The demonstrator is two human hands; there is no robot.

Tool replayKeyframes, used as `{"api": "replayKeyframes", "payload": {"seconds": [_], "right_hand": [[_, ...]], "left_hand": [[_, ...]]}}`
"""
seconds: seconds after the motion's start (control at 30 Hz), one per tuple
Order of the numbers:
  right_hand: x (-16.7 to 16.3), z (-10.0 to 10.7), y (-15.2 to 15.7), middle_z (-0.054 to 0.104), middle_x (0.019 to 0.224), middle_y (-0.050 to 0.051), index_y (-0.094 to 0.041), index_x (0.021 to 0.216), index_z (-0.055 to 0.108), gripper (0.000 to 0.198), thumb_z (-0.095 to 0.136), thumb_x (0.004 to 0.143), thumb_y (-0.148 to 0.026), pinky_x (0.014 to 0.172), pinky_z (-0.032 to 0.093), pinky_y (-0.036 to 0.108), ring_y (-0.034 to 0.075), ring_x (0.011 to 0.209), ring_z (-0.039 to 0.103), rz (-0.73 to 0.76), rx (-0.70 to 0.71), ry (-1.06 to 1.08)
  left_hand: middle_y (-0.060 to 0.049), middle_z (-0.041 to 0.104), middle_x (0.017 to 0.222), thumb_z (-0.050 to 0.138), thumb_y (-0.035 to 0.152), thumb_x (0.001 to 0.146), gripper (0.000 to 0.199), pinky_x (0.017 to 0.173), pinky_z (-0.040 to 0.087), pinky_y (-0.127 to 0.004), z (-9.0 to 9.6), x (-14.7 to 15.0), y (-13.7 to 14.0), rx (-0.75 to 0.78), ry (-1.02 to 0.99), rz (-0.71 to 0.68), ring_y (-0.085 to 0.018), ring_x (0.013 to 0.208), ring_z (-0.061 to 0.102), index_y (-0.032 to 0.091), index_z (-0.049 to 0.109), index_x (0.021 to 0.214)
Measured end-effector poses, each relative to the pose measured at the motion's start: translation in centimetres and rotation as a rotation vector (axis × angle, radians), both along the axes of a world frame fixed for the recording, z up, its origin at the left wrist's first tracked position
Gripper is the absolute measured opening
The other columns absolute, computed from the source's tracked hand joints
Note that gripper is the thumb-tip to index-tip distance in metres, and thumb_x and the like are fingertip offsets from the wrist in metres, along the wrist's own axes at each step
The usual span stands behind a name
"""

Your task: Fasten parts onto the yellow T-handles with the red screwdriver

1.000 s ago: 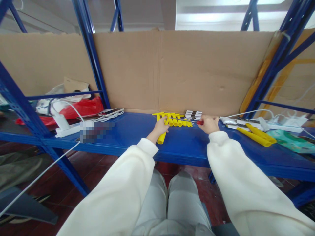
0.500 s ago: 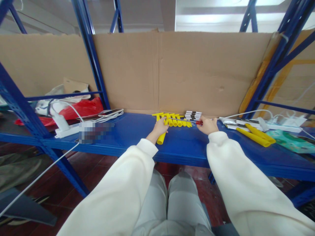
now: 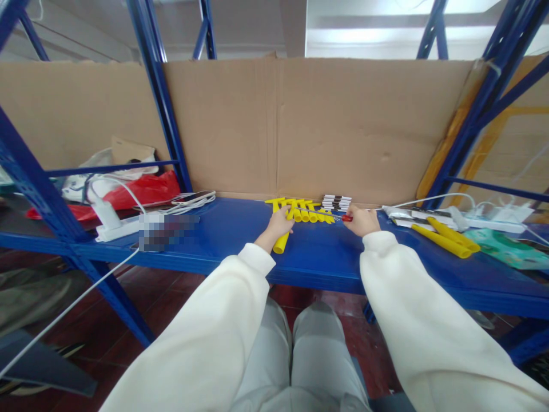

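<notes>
My left hand (image 3: 277, 222) is closed around a yellow T-shaped tube (image 3: 281, 244), whose round end points toward me over the blue shelf. In my right hand (image 3: 362, 221) is a screwdriver with a red handle (image 3: 347, 218), mostly covered by the fingers. Its thin metal shaft runs left, with the tip end at my left hand and the tube's upper part; the exact contact is hidden. Just behind the shaft lies a row of several yellow T-shaped tubes (image 3: 305, 215), side by side. A stack of black-and-white pieces (image 3: 337, 202) sits behind the row's right end.
Two yellow tubes (image 3: 446, 239) lie at the right beside a green packet (image 3: 506, 248) and white cables. On the left are a white power strip (image 3: 124, 228), a red bag (image 3: 146, 190) and a blurred-out object. Cardboard (image 3: 343, 126) stands along the back between blue posts.
The screwdriver's red handle sits slightly lower, and the grip of my right hand has shifted a little. My left hand and the tube stay in place.
</notes>
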State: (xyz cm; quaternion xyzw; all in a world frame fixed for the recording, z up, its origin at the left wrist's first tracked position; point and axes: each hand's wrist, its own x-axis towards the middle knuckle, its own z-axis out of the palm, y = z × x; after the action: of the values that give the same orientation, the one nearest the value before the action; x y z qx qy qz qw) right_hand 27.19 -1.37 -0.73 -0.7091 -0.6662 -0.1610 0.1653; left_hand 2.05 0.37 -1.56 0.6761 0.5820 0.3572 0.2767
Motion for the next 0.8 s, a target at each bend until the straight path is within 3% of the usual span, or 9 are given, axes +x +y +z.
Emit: {"api": "replayKeyframes", "payload": {"seconds": [0.2,0.4,0.63,0.8], "right_hand": [[0.46,-0.5,0.37,0.077,0.093,0.008,-0.022,0.09,0.064,0.014,0.054,0.082,-0.027,0.085,0.033,0.039,0.028,0.093,0.068,0.052,0.028,-0.021],[-0.03,-0.18,0.02,0.077,0.089,0.01,-0.022,0.089,0.064,0.011,0.056,0.083,-0.027,0.076,0.036,0.034,0.027,0.087,0.069,0.025,-0.039,-0.027],[-0.31,-0.01,-0.31,0.078,0.097,0.009,-0.022,0.092,0.066,0.016,0.056,0.081,-0.026,0.086,0.038,0.039,0.028,0.095,0.07,0.031,-0.062,0.029],[-0.12,-0.16,-0.12,0.077,0.093,0.008,-0.022,0.089,0.064,0.012,0.059,0.078,-0.025,0.082,0.041,0.036,0.027,0.092,0.07,0.016,-0.08,0.037]], "left_hand": [[-0.018,0.061,0.145,0.058,0.012,0.094,0.062,0.066,0.06,-0.024,0.01,-0.03,-0.05,0.004,-0.003,0.0,-0.015,0.072,0.076,0.019,0.047,0.154],[-0.015,0.061,0.146,0.056,0.012,0.094,0.062,0.065,0.06,-0.022,-0.05,-0.01,-0.01,0.001,-0.002,0.004,-0.014,0.071,0.076,0.021,0.046,0.155],[-0.016,0.062,0.143,0.056,0.011,0.094,0.062,0.065,0.06,-0.022,-0.12,0.0,0.0,0.01,-0.004,0.0,-0.014,0.072,0.076,0.019,0.047,0.154],[-0.015,0.062,0.144,0.058,0.01,0.092,0.064,0.063,0.059,-0.02,-0.13,0.01,0.12,0.001,-0.01,0.004,-0.014,0.071,0.076,0.021,0.048,0.154]]}}
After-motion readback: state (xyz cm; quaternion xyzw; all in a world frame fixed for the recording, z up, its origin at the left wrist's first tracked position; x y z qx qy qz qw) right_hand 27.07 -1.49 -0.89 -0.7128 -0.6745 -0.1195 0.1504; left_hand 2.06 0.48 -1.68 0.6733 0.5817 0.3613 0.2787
